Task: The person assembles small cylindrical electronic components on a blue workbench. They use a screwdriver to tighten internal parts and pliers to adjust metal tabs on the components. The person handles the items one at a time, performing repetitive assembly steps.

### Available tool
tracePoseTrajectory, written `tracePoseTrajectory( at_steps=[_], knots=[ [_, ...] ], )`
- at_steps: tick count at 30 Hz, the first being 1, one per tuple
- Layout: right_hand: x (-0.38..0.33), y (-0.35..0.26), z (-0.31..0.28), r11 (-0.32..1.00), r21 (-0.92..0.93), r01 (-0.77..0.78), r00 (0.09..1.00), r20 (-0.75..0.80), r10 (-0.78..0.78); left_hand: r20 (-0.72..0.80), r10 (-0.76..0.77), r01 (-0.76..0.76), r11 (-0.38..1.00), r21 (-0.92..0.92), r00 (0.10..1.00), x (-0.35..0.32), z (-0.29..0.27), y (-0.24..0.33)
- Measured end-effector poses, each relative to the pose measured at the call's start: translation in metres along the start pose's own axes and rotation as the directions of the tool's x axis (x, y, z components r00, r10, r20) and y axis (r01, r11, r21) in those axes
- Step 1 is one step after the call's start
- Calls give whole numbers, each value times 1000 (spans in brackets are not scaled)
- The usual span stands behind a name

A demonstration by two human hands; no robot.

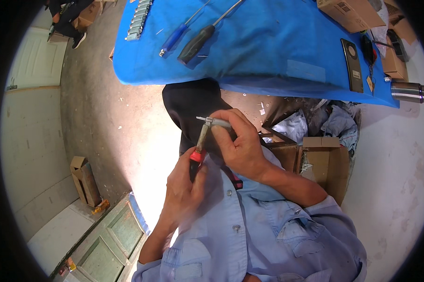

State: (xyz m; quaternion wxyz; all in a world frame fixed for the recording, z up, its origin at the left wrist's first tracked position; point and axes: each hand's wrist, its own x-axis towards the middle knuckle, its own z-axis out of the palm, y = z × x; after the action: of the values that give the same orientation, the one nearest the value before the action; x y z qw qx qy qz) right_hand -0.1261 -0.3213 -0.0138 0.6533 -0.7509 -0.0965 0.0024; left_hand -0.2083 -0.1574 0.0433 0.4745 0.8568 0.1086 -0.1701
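Observation:
My left hand (181, 185) is closed round the black and red handle of a tool with a worn, stained metal shaft (202, 139); its exact kind is unclear. The shaft points up and away from me. Pinched between thumb and fingers of my right hand (242, 148) is a small grey metal cylinder (220, 122) with a thin prong at its left end. The tool's tip meets the cylinder near that prong. Both hands are above my lap, in front of a dark-clad knee (191, 101). My right fingers partly hide the cylinder.
On the blue-covered table (268, 47) lie a blue-handled screwdriver (174, 40), a black-handled screwdriver (198, 44), a row of metal pieces (137, 21) and a dark phone (352, 66). A steel flask (409, 92) is at the right edge. Below stands an open cardboard box (327, 164).

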Motion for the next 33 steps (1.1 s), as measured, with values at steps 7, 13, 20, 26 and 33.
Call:
tracePoseTrajectory(
  at_steps=[7,13,20,26,33],
  knots=[
    [1,-3,2,998,-20,52,999,-7,-52,33,28,-29,999,13,999,-1,-3,0],
    [2,3,0,993,10,114,992,55,-115,169,-42,74,979,-189,985,0,-6,-6],
    [-5,-7,4,992,82,100,987,116,-109,206,-43,106,946,-306,978,3,1,-27],
    [-4,-6,4,982,36,187,975,115,-190,98,-22,41,979,-201,995,7,0,-23],
    [11,-4,-9,917,-108,385,914,185,-362,177,-1,58,946,-319,984,3,-2,-30]
  ],
)
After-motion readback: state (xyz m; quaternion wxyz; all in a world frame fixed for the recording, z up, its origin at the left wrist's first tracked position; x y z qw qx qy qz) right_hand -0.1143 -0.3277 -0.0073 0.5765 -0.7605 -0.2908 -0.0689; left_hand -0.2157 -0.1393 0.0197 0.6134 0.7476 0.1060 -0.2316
